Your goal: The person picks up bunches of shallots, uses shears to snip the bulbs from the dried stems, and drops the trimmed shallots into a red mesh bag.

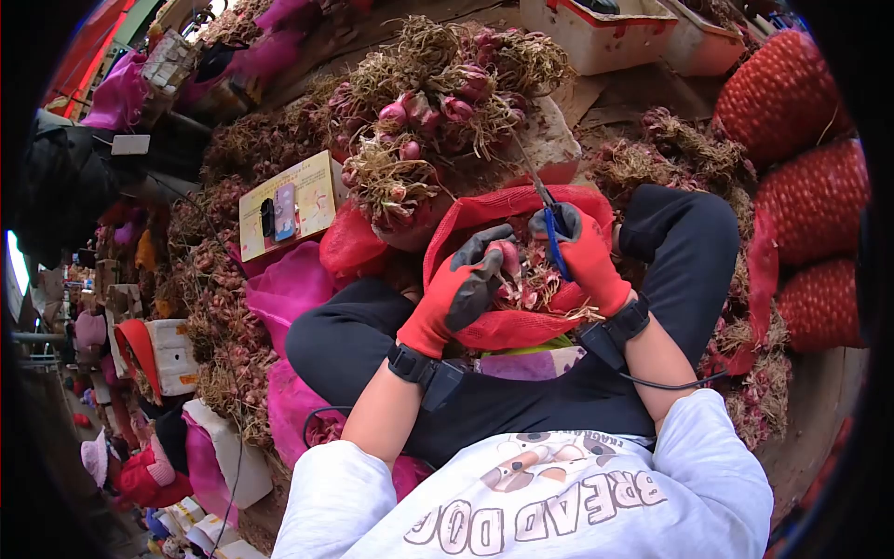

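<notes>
My left hand [458, 291], in a red glove with dark grey palm and fingers, is closed around a pinkish shallot [508, 259]. In a matching glove, my right hand [589, 261] grips scissors [553, 235] by their blue handles, the blades pointing up and away from me. Both hands are over the mouth of a red mesh bag [456, 222] between my crossed legs. Inside it lie loose shallots and trimmings [529, 291]. Just beyond the bag, bundled shallots with dry stems [438, 116] are heaped on a white foam block [549, 149].
Full red mesh sacks [778, 98] are stacked at the right. White foam boxes [610, 39] stand at the back. A yellowish carton [317, 200] carrying a phone [284, 209] is left of the bag. More shallots [209, 298] cover the left side; a person in red [149, 475] sits farther off.
</notes>
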Available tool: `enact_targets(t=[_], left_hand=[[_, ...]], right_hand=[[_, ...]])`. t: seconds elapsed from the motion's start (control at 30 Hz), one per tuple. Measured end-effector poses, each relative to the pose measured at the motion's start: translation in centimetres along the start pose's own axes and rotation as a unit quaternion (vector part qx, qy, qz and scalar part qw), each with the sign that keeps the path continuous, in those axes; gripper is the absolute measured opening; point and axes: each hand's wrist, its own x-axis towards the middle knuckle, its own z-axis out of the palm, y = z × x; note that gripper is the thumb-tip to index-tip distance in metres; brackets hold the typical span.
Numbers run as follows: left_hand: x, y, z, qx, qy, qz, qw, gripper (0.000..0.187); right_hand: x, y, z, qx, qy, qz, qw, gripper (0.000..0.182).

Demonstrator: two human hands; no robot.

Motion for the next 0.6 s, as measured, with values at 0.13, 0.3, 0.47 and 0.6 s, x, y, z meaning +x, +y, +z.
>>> enact_targets(t=[0.13, 0.3, 0.47, 0.6], left_hand=[[0.7, -1.9, -1.2, -0.356, -0.071, 0.024, 0.932, 0.044], [0.3, -1.4, -1.0, -0.366, -0.024, 0.012, 0.930, 0.041], [0.6, -2.0, -2.4, -0.197, 0.038, 0.077, 0.977, 0.044], [-0.1, 0.5, -3.9, -0.121, 0.053, 0.083, 0.988, 0.054]], right_hand=[[-0.5, -1.6, 0.3, 0.046, -0.041, 0.058, 0.996, 0.020], [-0.9, -1.2, 1.1, -0.063, -0.108, 0.020, 0.992, 0.018], [-1.6, -3.8, 1.1, -0.308, -0.083, -0.089, 0.943, 0.033], [-1.3, -3.8, -1.1, -0.410, -0.094, -0.155, 0.894, 0.035]])
